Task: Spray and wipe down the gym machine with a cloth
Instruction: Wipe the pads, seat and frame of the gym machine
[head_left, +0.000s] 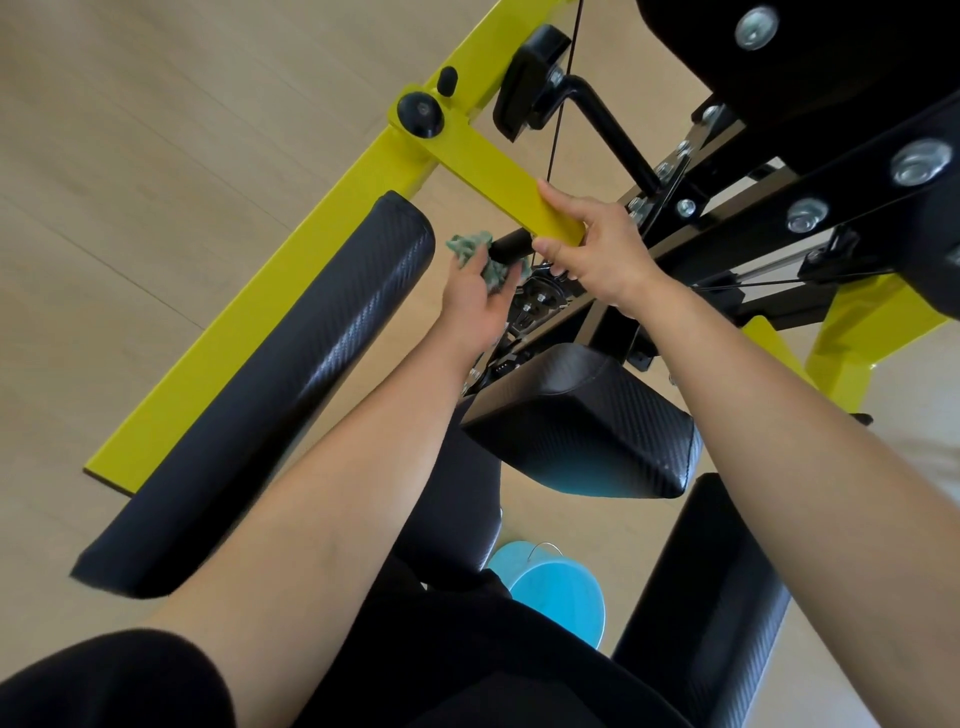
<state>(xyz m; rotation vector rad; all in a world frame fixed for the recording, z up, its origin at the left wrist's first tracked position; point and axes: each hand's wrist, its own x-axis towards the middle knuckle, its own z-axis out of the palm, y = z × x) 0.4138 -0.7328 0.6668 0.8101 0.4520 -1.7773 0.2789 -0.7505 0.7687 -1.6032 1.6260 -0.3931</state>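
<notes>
Wood floor (130, 156), cloth (470, 247) in left hand (475, 306), right hand (597, 254) gripping yellow bar (498, 171)

pale wood-look floor below you, softly lit

you look down on a floor (130, 156) of light beige planks with a faint grain; thin darker seams (104, 264) run slantwise across it on your left. the light over it is soft and even. low in your view a light blue bucket (558, 597) with a thin wire handle stands on the planks. at the far right edge the floor fades to a paler, blurred patch (930, 452).
</notes>
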